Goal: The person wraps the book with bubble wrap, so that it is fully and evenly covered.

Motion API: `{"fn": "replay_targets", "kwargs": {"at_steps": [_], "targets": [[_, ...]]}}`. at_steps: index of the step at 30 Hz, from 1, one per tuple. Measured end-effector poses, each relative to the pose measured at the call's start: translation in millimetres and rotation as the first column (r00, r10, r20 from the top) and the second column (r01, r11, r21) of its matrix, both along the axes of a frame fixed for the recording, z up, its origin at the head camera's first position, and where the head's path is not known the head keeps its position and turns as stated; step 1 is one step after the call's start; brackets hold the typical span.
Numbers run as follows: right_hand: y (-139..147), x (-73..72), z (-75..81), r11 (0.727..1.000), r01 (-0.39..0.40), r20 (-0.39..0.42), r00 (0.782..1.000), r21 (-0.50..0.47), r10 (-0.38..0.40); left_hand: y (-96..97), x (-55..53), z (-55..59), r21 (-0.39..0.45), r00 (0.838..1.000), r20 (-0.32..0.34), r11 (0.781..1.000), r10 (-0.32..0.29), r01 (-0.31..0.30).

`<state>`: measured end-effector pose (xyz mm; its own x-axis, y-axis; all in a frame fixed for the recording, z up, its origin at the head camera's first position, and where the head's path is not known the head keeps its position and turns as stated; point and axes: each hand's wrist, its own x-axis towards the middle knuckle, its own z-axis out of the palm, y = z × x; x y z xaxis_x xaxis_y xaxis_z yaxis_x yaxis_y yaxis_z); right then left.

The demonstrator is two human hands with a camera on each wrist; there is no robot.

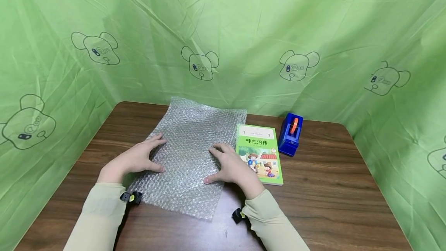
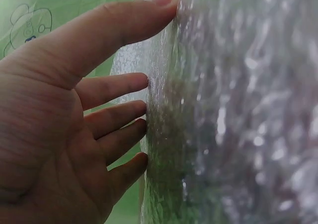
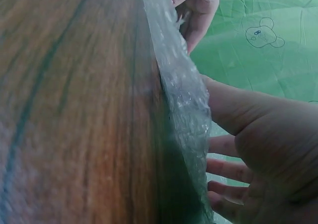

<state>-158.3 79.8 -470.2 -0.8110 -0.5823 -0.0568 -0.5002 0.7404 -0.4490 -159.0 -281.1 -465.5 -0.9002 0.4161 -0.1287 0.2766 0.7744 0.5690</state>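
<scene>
A sheet of bubble wrap (image 1: 184,146) lies spread over the table, its near edge angled toward the front. My left hand (image 1: 141,158) rests its fingertips on the left part of the sheet, thumb apart from the fingers. In the left wrist view, the thumb and fingertips of the left hand (image 2: 94,95) meet the bubbly surface. On the sheet's right part, my right hand (image 1: 231,167) touches it with spread fingers and thumb. The right wrist view shows the right hand (image 3: 268,144) along the bubble wrap (image 3: 184,100), with the other hand beyond.
Just right of the sheet lies a green book (image 1: 259,154) with an illustrated cover, close to the right hand. A blue tape dispenser (image 1: 290,134) with an orange roll stands beyond it. Green curtains (image 1: 237,22) with bear drawings enclose the wooden table (image 1: 324,189).
</scene>
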Motion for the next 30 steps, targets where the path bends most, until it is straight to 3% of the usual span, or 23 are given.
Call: {"fn": "replay_targets", "kwargs": {"at_steps": [6, 18, 25, 30], "targets": [[-1.6, 2.2, 1.0, 0.999, 0.023, -0.024, 0.999, 0.031, -0.022, 0.3, -2.5, -0.5, -0.019, 0.999, -0.051, 1.000, -0.001, 0.000], [-5.1, 9.4, 5.8, 0.996, 0.092, -0.030, 0.995, 0.006, -0.092, -0.2, -3.0, -2.1, -0.005, 0.997, -0.075, 1.000, 0.024, -0.024], [-8.5, 11.6, 3.9, 0.990, 0.136, -0.088, 0.987, 0.036, -0.133, 0.0, -4.1, -0.6, -0.031, 0.993, -0.095, 0.997, 0.072, -0.075], [-12.8, 15.2, 5.3, 0.983, 0.175, -0.101, 0.980, 0.051, -0.169, 1.2, -4.1, -0.3, -0.038, 0.993, -0.093, 0.996, 0.073, -0.077]]}}
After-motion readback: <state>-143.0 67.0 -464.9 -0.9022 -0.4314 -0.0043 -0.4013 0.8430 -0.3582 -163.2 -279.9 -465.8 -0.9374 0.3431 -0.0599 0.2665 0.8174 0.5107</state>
